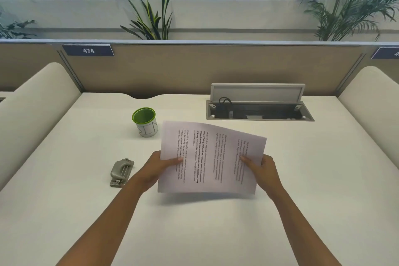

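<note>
A printed sheet of paper (210,157) with lines of text running sideways hangs above the white desk (64,179), casting a shadow below it. My left hand (158,167) pinches its left edge, thumb on top. My right hand (262,169) pinches its right edge the same way. The sheet bows slightly between both hands. Whether it is one sheet or a thin stack I cannot tell.
A grey metal hole punch (121,172) lies left of my left hand. A white mug with a green rim (145,122) stands behind the paper's left corner. An open cable box (259,108) sits at the back right. Cream dividers (36,101) flank the desk.
</note>
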`<state>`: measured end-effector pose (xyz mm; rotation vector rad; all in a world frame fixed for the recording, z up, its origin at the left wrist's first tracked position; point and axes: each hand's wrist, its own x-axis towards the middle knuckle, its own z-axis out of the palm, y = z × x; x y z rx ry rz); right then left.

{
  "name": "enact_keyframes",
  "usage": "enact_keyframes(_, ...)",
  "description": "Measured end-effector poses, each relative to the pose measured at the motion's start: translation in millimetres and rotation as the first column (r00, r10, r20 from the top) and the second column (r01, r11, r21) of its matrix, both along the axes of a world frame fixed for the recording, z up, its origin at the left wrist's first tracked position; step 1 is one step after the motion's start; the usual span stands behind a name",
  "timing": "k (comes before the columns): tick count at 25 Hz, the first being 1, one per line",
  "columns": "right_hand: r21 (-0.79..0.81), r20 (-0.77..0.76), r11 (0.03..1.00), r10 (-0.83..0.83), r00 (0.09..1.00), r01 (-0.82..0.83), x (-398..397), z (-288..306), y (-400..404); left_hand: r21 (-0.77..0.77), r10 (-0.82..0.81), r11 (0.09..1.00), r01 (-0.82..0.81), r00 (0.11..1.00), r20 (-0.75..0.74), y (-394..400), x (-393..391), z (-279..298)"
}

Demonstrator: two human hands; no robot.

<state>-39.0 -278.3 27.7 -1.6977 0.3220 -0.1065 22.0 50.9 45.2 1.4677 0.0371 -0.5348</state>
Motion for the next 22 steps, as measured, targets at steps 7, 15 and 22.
enact_keyframes(7, -0.009, 0.113, 0.998, -0.062, 0.992, 0.064, 3.9, -0.5, 8.7, -0.015, 0.198, 0.980, -0.199, 0.961, 0.191, -17.1, -3.0, -8.1)
enact_keyframes(15, -0.020, -0.006, 0.998, -0.052, 0.999, 0.052, -11.4, -28.5, 6.6, 0.013, 0.110, 0.994, -0.113, 0.983, 0.144, -16.4, -16.1, -33.7)
enact_keyframes(22, -0.024, -0.053, 0.999, -0.039, 0.998, 0.037, -7.0, -31.2, 3.9, 0.011, 0.119, 0.993, -0.121, 0.987, 0.105, -14.2, -17.8, -41.0)
